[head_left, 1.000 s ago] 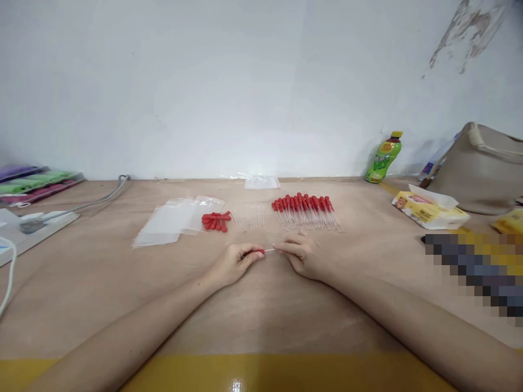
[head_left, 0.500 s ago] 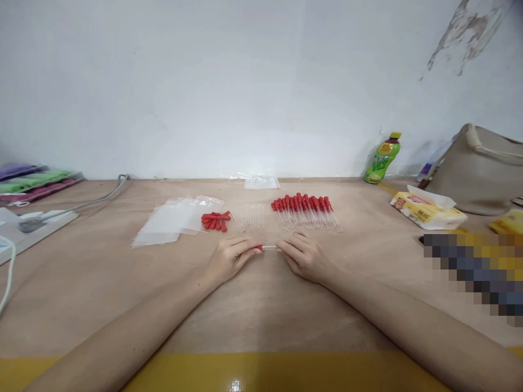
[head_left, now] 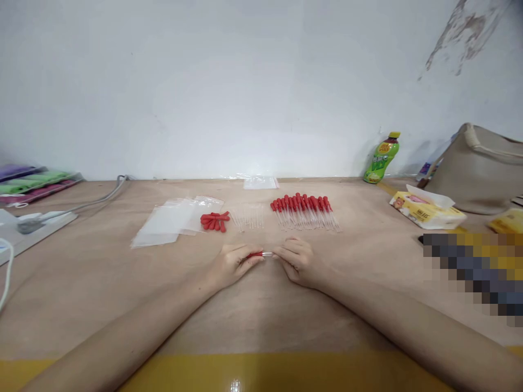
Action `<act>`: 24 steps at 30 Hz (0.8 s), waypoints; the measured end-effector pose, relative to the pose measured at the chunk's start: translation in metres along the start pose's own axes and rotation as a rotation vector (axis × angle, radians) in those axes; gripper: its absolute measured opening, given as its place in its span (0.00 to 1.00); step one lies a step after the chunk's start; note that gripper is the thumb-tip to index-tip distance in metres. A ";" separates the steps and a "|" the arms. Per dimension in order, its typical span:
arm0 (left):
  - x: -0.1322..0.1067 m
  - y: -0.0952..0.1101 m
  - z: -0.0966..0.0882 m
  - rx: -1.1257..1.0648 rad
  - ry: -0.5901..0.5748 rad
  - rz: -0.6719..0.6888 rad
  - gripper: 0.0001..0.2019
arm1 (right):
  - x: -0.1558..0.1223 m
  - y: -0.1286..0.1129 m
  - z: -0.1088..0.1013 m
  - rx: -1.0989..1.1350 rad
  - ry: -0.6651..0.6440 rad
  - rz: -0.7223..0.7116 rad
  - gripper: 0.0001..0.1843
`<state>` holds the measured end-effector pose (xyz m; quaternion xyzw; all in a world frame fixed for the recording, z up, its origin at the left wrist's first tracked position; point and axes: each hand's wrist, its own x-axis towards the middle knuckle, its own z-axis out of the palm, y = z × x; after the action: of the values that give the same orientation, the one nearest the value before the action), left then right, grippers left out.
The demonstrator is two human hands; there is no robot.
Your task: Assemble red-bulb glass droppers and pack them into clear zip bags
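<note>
My left hand (head_left: 232, 264) pinches the red rubber bulb (head_left: 256, 254) of a dropper just above the table. My right hand (head_left: 297, 259) pinches the clear glass tube (head_left: 267, 254) that meets that bulb; the fingers of both hands are closed and nearly touch. Behind the hands lie a small pile of loose red bulbs (head_left: 214, 220), a row of bare glass tubes (head_left: 248, 217) and a row of several finished droppers with red bulbs (head_left: 304, 210).
Clear plastic bags (head_left: 171, 220) lie left of the bulbs, another bag (head_left: 260, 183) by the wall. A green bottle (head_left: 381, 157), tissue pack (head_left: 427, 209) and beige bag (head_left: 482, 169) stand at right. Cables and a power strip (head_left: 36, 222) are at left.
Both hands have drawn slightly nearer to me and closer together, so less of the glass tube shows between them.
</note>
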<state>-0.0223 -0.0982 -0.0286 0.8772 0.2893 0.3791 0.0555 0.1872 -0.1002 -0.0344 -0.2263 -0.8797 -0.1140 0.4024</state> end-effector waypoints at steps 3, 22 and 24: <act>0.000 0.000 0.000 -0.003 -0.007 0.005 0.08 | 0.001 -0.001 0.003 0.053 -0.009 0.031 0.12; 0.002 -0.011 -0.010 0.048 -0.114 -0.210 0.14 | 0.022 0.039 -0.043 -0.206 -0.199 0.580 0.11; 0.003 -0.011 -0.010 0.023 -0.158 -0.217 0.13 | 0.022 0.068 -0.056 -0.221 -0.198 0.802 0.12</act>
<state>-0.0328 -0.0881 -0.0229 0.8685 0.3814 0.2973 0.1088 0.2442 -0.0555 0.0200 -0.6019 -0.7391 -0.0197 0.3016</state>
